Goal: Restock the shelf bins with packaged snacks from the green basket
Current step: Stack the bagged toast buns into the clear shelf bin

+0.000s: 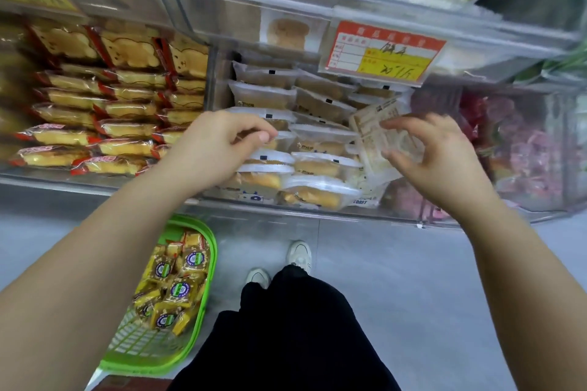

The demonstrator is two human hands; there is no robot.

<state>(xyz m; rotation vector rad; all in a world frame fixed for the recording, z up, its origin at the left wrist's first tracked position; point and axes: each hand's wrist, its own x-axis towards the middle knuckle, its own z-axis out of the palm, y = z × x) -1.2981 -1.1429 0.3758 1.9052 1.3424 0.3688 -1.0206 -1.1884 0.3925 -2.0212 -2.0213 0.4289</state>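
Observation:
The green basket (208, 267) stands on the floor at lower left, holding several yellow snack packets (178, 286). Above it, the middle clear shelf bin (317, 211) is stacked with translucent white bread packets (320, 165). My left hand (219, 149) hovers over the left stack, thumb and forefinger curled together and pinching the edge of a white packet (281, 138). At the bin's right side my right hand (441, 159) holds another white bread packet (374, 133) upright between thumb and fingers.
The left bin holds rows of red-and-yellow cake packets (104, 124). Red and pink packets (521, 149) fill the right bin. A red and yellow price tag (381, 52) hangs on the shelf edge above. My feet in white shoes (300, 255) stand on grey floor.

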